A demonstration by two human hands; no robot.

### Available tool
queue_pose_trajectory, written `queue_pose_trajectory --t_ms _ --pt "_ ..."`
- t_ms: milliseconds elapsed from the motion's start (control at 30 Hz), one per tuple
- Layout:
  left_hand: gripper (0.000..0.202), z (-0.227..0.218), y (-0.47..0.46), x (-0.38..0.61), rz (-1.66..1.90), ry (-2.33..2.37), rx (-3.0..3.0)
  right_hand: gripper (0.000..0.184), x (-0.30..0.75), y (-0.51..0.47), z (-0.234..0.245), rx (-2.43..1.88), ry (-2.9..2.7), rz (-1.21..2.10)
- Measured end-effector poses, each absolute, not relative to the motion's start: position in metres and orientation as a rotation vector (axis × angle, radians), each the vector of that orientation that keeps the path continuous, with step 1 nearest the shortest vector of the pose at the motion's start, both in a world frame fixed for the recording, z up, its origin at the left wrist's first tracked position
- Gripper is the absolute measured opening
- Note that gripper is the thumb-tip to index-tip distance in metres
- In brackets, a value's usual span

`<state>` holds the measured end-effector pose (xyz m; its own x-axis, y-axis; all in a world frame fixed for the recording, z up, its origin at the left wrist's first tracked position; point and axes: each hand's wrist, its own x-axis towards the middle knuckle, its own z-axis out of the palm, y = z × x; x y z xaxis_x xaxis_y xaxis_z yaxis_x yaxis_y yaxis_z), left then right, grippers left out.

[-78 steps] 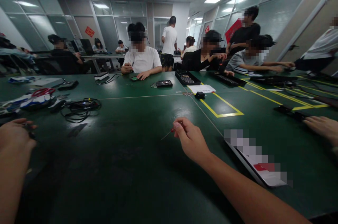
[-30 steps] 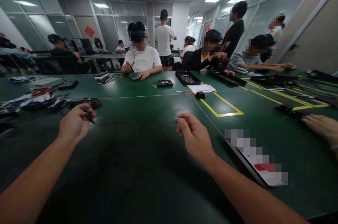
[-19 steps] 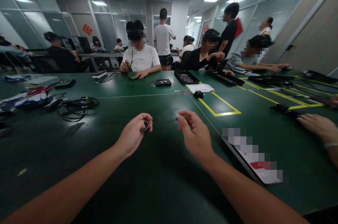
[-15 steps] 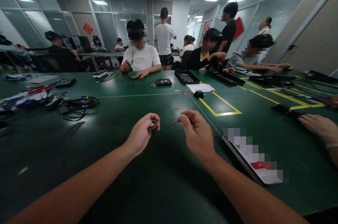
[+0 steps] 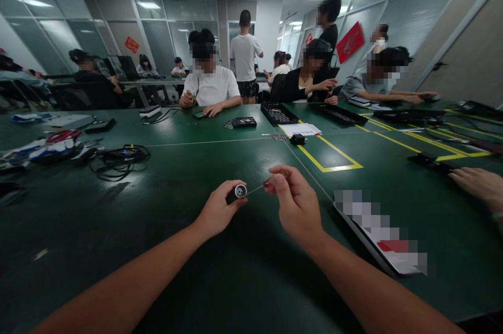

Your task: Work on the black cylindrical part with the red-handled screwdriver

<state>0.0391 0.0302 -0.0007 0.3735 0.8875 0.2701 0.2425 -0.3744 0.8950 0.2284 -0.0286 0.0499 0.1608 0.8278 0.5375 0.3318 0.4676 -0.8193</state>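
Note:
My left hand (image 5: pixel 218 211) is closed around a small black round part (image 5: pixel 240 191) with a pale face, held just above the green table (image 5: pixel 176 166). My right hand (image 5: pixel 296 203) pinches a thin screwdriver (image 5: pixel 264 185) with a reddish handle. Its metal tip points left and meets the face of the round part. Both hands are close together at the middle of the table.
A tangle of black cables (image 5: pixel 118 158) and a heap of red and blue items (image 5: pixel 47 146) lie at the left. A flat card or device (image 5: pixel 379 237) lies right of my forearm. Another person's hand (image 5: pixel 477 184) rests at far right. People sit across the table by black trays (image 5: pixel 279 114).
My left hand came in from the far left with the round part and met my right hand. The screwdriver tip now touches the part.

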Motion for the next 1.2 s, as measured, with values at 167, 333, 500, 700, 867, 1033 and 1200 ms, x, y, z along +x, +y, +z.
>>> queue_pose_trajectory --t_ms 167,333,500,700,867,1033,1200 --pt "0.036 -0.005 0.031 0.038 1.034 1.002 1.849 0.02 0.227 -0.026 0.047 -1.133 -1.493 0.431" --pt "0.041 -0.009 0.032 0.039 1.054 1.017 1.856 0.018 0.228 -0.02 0.046 -1.194 -1.523 0.423" --pt "0.043 -0.009 0.032 0.038 1.058 1.027 1.84 0.019 0.23 -0.019 0.046 -1.168 -1.532 0.475" --pt "0.042 -0.006 0.03 0.037 1.062 1.022 1.814 0.02 0.229 -0.019 0.046 -1.224 -1.508 0.445" --pt "0.041 -0.003 0.027 0.038 1.054 1.043 1.848 0.02 0.23 -0.019 0.048 -1.269 -1.498 0.437" --pt "0.038 -0.002 0.028 0.037 1.054 1.054 1.856 0.015 0.231 -0.025 0.05 -1.114 -1.644 0.639" --pt "0.038 -0.004 0.029 0.037 1.042 1.06 1.833 0.024 0.228 -0.028 0.051 -1.163 -1.638 0.581"
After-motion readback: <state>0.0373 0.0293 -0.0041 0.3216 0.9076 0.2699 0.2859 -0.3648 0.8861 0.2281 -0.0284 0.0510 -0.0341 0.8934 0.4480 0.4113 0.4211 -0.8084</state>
